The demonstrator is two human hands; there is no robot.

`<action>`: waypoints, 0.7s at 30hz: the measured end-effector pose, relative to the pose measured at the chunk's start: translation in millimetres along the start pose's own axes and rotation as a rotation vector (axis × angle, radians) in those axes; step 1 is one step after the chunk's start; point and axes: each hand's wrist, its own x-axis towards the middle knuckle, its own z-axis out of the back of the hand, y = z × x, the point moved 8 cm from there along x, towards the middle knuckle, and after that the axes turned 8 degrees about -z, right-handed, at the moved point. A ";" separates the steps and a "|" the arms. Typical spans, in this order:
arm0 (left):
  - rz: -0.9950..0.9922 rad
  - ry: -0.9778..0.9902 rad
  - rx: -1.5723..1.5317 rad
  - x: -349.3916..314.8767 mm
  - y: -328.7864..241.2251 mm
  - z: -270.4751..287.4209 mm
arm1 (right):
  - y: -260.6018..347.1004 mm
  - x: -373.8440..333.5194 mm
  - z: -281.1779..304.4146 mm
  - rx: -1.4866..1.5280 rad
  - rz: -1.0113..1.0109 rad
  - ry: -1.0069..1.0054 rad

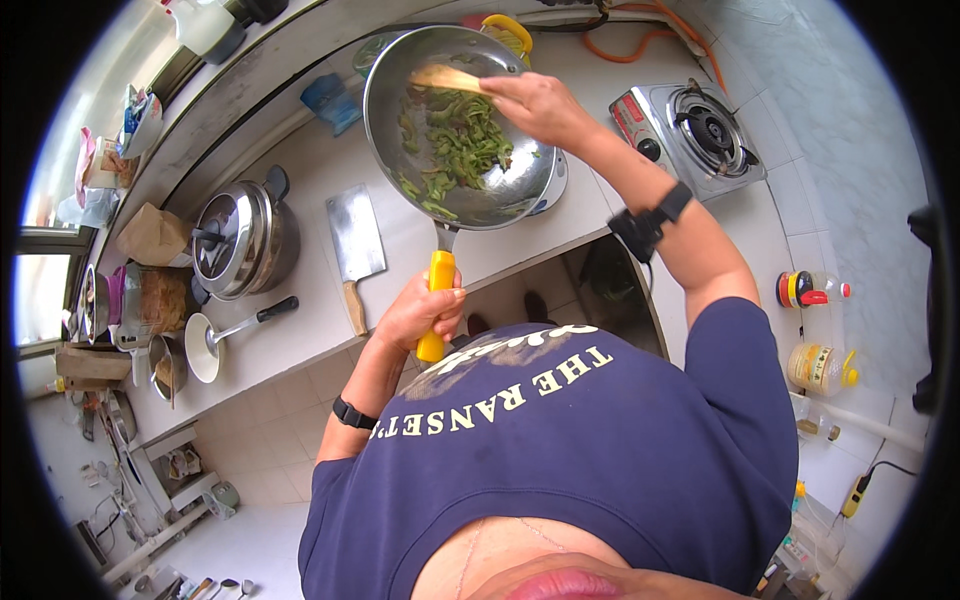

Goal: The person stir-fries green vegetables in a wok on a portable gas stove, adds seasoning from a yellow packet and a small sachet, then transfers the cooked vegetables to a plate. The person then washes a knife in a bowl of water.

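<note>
Both closed, the left hand [424, 308] grips the likely heavy wok [522, 178], upper centre, sensibly by its handle [441, 266], the right hand [543, 108] a spatula [446, 78].

A person [720, 420] here wears a navy short-sleeved T-shirt [580, 460] with pale lettering [505, 398], a fine neck chain [472, 555] and a black band [352, 414] on each wrist.

Bright light comes through a window [42, 295] on the left, near a pale ledge [205, 103] above the whitish surface [312, 225]. The tiled floor [255, 440] is pale beige; at right, a bluish-grey wall [850, 110] meets white tiles [808, 200].
</note>
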 end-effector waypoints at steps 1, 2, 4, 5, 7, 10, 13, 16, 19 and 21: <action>0.005 -0.011 -0.001 -0.9 1.8 -0.8 | 0.1 8.8 -4.1 0.009 0.034 -0.042; 0.002 -0.037 0.019 -2.3 3.1 -0.6 | -0.2 11.9 -7.0 0.018 0.065 -0.084; -0.006 -0.080 0.059 -3.3 3.6 0.2 | -9.9 7.8 -22.7 0.042 0.004 0.012; -0.014 -0.083 0.055 -3.7 3.7 -0.9 | -15.7 -0.8 -31.3 0.027 -0.042 0.106; -0.032 -0.089 0.040 -4.8 4.6 -2.6 | -23.9 -22.6 -36.9 0.005 -0.109 0.208; -0.006 -0.147 0.022 -5.6 10.1 0.6 | -27.9 -38.1 -36.5 -0.069 -0.134 0.278; -0.014 -0.132 0.007 -3.7 12.5 -2.7 | -22.7 -19.1 -18.7 -0.056 -0.042 0.088; -0.026 -0.133 0.016 -2.6 15.4 -8.3 | -26.5 1.0 -12.3 -0.110 -0.025 -0.053; -0.026 -0.149 0.040 -2.5 17.4 -11.5 | -43.3 -3.3 -24.2 -0.250 -0.125 0.025; -0.034 -0.163 0.053 -1.6 18.0 -12.5 | -51.3 -14.3 -30.7 -0.270 -0.148 0.077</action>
